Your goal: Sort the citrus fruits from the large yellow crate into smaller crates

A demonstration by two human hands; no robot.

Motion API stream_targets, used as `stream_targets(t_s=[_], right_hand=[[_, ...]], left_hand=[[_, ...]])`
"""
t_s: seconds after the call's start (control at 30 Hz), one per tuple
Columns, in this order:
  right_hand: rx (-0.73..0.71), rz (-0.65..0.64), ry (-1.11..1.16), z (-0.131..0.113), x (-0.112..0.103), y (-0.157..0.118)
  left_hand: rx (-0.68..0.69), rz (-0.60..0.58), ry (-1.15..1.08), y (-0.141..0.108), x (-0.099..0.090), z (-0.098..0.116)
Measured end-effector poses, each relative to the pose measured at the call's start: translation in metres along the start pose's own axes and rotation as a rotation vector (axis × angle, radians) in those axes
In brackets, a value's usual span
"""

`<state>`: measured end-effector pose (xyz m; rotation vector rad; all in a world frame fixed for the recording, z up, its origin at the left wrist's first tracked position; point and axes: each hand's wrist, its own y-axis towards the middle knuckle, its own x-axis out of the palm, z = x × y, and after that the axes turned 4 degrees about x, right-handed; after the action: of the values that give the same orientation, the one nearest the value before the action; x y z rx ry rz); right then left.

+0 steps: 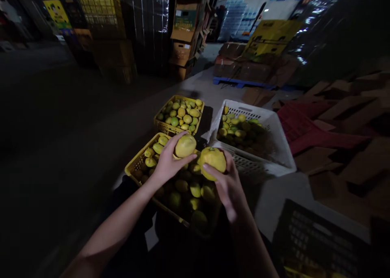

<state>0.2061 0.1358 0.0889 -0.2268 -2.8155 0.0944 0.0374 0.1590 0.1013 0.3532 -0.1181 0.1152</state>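
My left hand (170,158) is closed around a smooth yellow lemon (185,145). In my right hand (227,184) is a bigger, bumpier yellow lemon (213,162), with the thumb across its near side. Both lemons are held up close together over a yellow crate (131,169) of yellow and green lemons, which stands right in front of me. A second yellow crate (164,128), also full of lemons, sits just beyond it. To the right is a white crate (282,146) with greener and yellow lemons in its far left part; its near right inside is in shadow.
Cardboard boxes (356,160) lie heaped at the right beside a red crate (304,126). A dark crate (317,233) is at the lower right. Behind stand a blue pallet (243,83) with goods, stacked cartons (183,52) and tall yellow crates (99,6).
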Motion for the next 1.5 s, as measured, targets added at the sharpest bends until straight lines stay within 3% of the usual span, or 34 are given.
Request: stream_targets(t_s=[0.07, 0.13, 0.27, 0.37, 0.67, 1.03, 1.27, 1.33, 1.5], right_hand=[[-0.137, 0.042, -0.062, -0.003, -0.001, 0.001], [-0.192, 0.048, -0.026, -0.007, -0.002, -0.001], [-0.169, 0.048, 0.162, -0.014, 0.000, -0.008], [-0.138, -0.012, 0.235, -0.015, 0.000, -0.014], [-0.197, -0.229, 0.226, -0.012, -0.003, -0.017], [0.007, -0.241, 0.331, -0.018, 0.002, -0.020], [0.150, -0.086, 0.342, -0.013, 0.007, -0.013], [0.247, -0.072, 0.328, -0.012, 0.011, -0.009], [0.414, -0.071, 0.322, -0.007, 0.014, 0.000]], left_hand=[[0.113, -0.018, 0.074, -0.006, -0.003, 0.005], [0.142, -0.041, 0.086, -0.011, -0.007, 0.007], [0.276, -0.169, 0.127, -0.014, -0.010, 0.004], [0.364, -0.202, 0.137, -0.014, -0.011, 0.003], [0.417, -0.256, 0.126, -0.026, -0.013, 0.012], [0.380, -0.256, 0.075, -0.029, -0.003, 0.013], [0.166, -0.240, -0.017, -0.030, 0.003, 0.018], [-0.021, -0.180, -0.128, -0.025, 0.008, 0.014], [-0.679, -0.109, -0.256, -0.007, 0.012, -0.011]])
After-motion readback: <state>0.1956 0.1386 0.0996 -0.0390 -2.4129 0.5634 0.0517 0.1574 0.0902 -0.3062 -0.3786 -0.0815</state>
